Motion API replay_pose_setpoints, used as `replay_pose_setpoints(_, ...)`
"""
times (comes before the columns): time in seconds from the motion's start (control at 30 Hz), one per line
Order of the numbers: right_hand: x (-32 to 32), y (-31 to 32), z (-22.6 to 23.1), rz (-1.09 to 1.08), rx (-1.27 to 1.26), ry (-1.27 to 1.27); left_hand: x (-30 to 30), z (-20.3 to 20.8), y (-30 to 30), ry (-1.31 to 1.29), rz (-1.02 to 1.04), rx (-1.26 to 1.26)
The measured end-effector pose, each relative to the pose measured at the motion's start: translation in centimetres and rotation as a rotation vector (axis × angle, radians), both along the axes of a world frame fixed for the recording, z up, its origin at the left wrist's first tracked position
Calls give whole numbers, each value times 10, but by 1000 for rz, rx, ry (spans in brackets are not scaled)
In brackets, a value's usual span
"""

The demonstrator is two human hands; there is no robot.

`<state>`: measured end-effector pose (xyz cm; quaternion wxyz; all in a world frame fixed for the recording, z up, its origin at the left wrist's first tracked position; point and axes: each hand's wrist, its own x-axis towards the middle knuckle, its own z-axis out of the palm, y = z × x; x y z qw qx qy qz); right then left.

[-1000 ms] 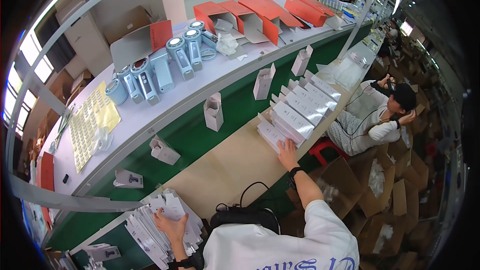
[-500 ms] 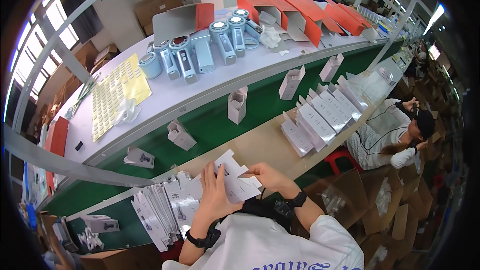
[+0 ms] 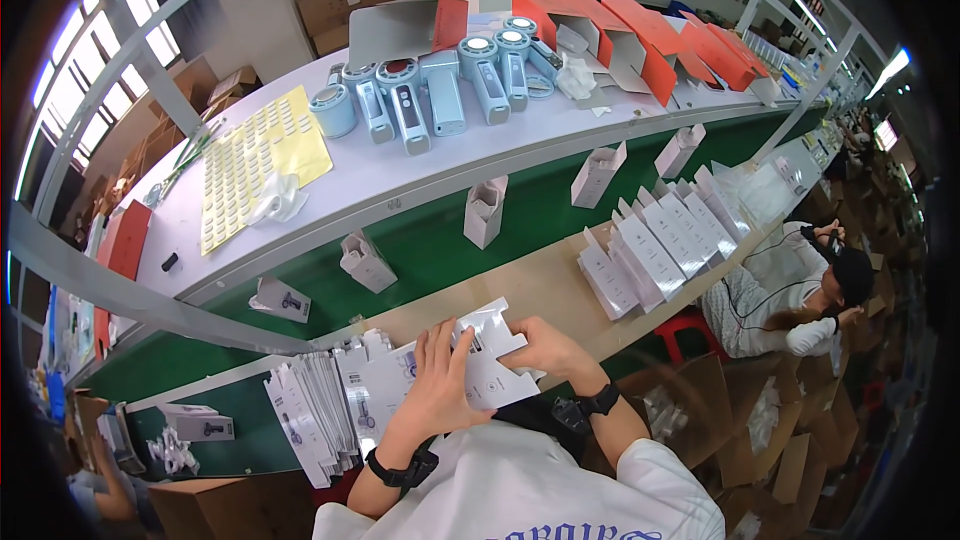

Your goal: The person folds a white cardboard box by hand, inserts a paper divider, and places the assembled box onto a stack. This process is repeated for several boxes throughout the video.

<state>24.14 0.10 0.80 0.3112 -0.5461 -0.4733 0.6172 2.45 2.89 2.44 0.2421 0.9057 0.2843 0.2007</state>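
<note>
A white printed carton [image 3: 492,383] with flaps standing out at its end is between my hands, close to my body. My left hand [image 3: 440,377] is wrapped over its left side, fingers across the face and thumb below. At its right end, my right hand [image 3: 548,346] grips near the flaps; its fingertips are partly hidden behind the cardboard. Left of my left hand, a stack of flat white cartons [image 3: 305,415] leans on edge, and one of them shows a picture of a device.
Several set-up white cartons [image 3: 655,252] stand in a row on the tan bench [image 3: 560,275] to the right. Blue handheld devices [image 3: 408,110] and orange boxes [image 3: 640,30] fill the raised white table. A seated person [image 3: 790,285] is at the right, near open brown boxes [image 3: 715,390].
My right hand has shifted onto the carton's flapped end, its fingers further behind the cardboard. The carton has tilted slightly in my hands. The whole view has moved a little.
</note>
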Motion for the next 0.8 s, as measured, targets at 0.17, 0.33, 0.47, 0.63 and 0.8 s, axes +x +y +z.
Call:
replay_pose_setpoints(0.17, -7, 4, -2, -183, 62, 280, -6, -33, 0, -175, 249, -90)
replay_pose_setpoints(0.33, -71, -23, -19, -646, 116, 848, 8, -50, 1, -229, 559, 161)
replay_pose_setpoints(0.47, -85, -8, 6, -643, 312, 702, 22, -35, -20, -206, 522, 258)
replay_pose_setpoints(0.63, -79, -16, 11, -450, 449, 350, 7, -25, 1, -720, 174, -411)
replay_pose_setpoints(0.8, -80, -18, 9, -480, 455, 547, 13, -13, -4, -902, 208, -655)
